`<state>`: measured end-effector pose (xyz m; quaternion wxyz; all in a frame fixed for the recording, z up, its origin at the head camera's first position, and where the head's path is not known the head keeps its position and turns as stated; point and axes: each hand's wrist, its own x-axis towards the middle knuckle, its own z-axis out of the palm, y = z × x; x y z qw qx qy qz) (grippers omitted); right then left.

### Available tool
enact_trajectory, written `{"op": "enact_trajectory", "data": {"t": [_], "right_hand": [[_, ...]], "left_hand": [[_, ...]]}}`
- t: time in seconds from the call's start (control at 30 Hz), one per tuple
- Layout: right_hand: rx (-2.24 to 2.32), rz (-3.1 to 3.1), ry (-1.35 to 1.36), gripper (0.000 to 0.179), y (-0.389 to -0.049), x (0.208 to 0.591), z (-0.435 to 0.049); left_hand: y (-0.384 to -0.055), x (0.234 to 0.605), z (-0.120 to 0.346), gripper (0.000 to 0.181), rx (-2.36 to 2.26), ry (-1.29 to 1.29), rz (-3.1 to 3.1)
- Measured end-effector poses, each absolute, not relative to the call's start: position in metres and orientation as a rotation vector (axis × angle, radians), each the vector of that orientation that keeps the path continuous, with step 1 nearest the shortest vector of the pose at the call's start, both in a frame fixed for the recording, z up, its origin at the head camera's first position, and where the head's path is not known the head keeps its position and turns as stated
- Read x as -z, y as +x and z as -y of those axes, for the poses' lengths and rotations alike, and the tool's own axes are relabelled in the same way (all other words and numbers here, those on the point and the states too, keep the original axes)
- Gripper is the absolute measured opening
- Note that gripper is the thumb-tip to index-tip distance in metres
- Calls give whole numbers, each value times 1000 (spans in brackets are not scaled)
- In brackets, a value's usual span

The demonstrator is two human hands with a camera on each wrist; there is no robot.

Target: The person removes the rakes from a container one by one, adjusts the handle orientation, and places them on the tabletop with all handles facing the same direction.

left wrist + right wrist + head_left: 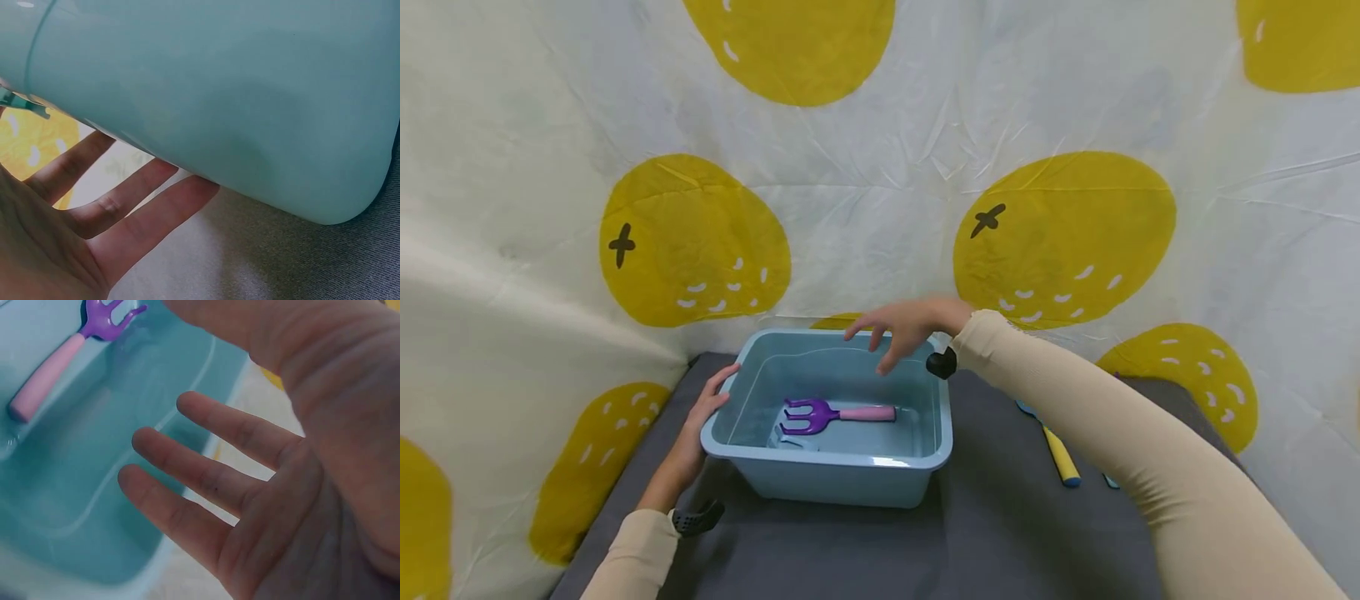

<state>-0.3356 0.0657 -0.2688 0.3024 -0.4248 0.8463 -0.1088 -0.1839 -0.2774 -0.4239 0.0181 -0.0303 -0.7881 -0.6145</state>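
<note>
A light blue plastic basin (pixel 842 479) stands on the dark grey cloth. Inside lies a small garden hand fork (pixel 827 415) with purple tines and a pink handle, partly over a pale blue pronged piece (pixel 795 442) on the basin floor. My left hand (pixel 696 421) is at the basin's left rim; in the left wrist view its straight fingers (pixel 147 222) meet the outer wall. Over the basin's back right corner hovers my right hand (pixel 906 325), fingers spread and nothing in them. The right wrist view shows the fork (pixel 53 375) well away from those fingertips.
Right of the basin, a tool with a yellow handle (pixel 1060 457) lies on the dark cloth (pixel 1000 517), partly behind my right sleeve. A light blue tip (pixel 1110 481) pokes out beside it. Behind hangs a pale sheet (pixel 880 242) with yellow fruit shapes.
</note>
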Motion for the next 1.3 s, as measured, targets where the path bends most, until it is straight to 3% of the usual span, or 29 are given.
{"op": "enact_trajectory", "data": {"t": [0.63,1.1,1.3], "right_hand": [[94,-2258,-914,77,-334,338,-5],[-214,-2410,-925,59,-339,376,6],[-236,-2376,-923,38,-337,392,12]], "left_hand": [[-193,418,279,57,1881,-143,2444],[-192,422,279,56,1896,-132,2427],[-188,427,281,56,1913,-115,2426]]}}
